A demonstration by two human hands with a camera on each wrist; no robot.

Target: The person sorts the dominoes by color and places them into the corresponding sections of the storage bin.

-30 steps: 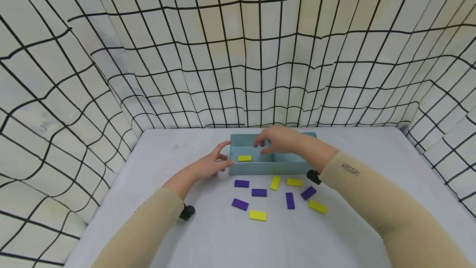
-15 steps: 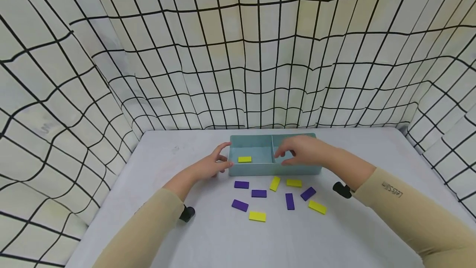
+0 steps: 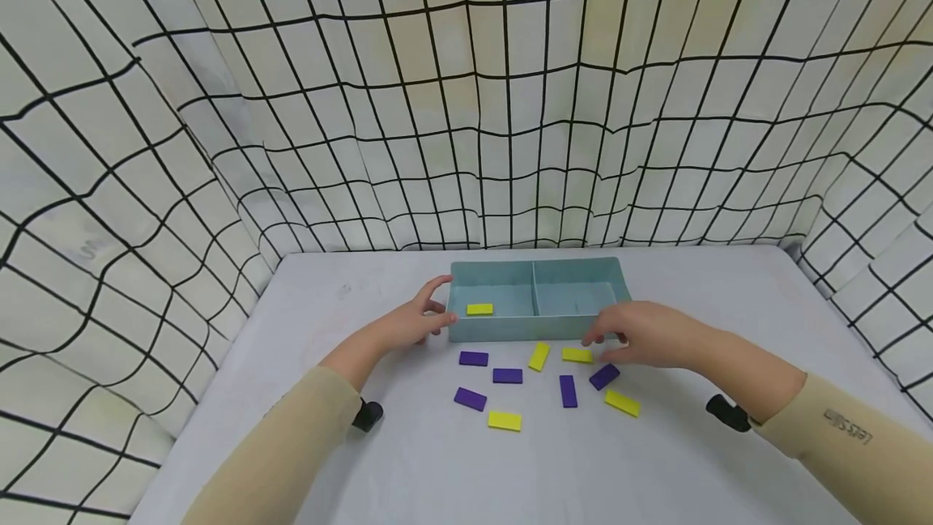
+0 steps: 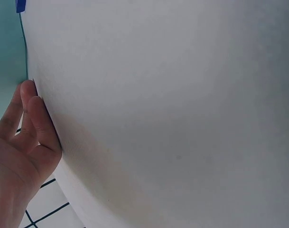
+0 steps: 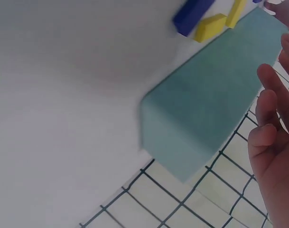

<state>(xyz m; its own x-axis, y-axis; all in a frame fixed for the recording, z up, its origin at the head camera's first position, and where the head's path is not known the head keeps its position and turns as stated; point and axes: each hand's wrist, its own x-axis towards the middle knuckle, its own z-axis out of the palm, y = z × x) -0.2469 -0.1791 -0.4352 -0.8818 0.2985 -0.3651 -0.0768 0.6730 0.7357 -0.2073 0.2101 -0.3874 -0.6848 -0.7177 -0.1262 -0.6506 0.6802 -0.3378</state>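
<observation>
A pale teal two-compartment box [image 3: 510, 330] stands near the table's back edge. Inside its left compartment lies one yellow block [image 3: 479, 309]. My left hand [image 3: 411, 322] rests against the box's left end, thumb and index finger spread along it. Over the table by the box's front right corner hovers my right hand [image 3: 649, 335], fingers loosely bent and thumb apart. Nearest to its fingertips are a yellow block [image 3: 577, 356] and a purple block [image 3: 604, 377]. In the right wrist view nothing shows between the right hand's fingers [image 5: 265, 107].
Several more flat blocks lie in front of the box, among them a purple block [image 3: 508, 376] and a yellow block [image 3: 504, 421]. The white table [image 3: 554, 476] is enclosed at the back and sides by black netting [image 3: 510, 136] over pale cloth.
My right hand has moved from above the box's left compartment, across the right one, and out to the front right near the loose blocks. The left hand has stayed at the box's left end.
</observation>
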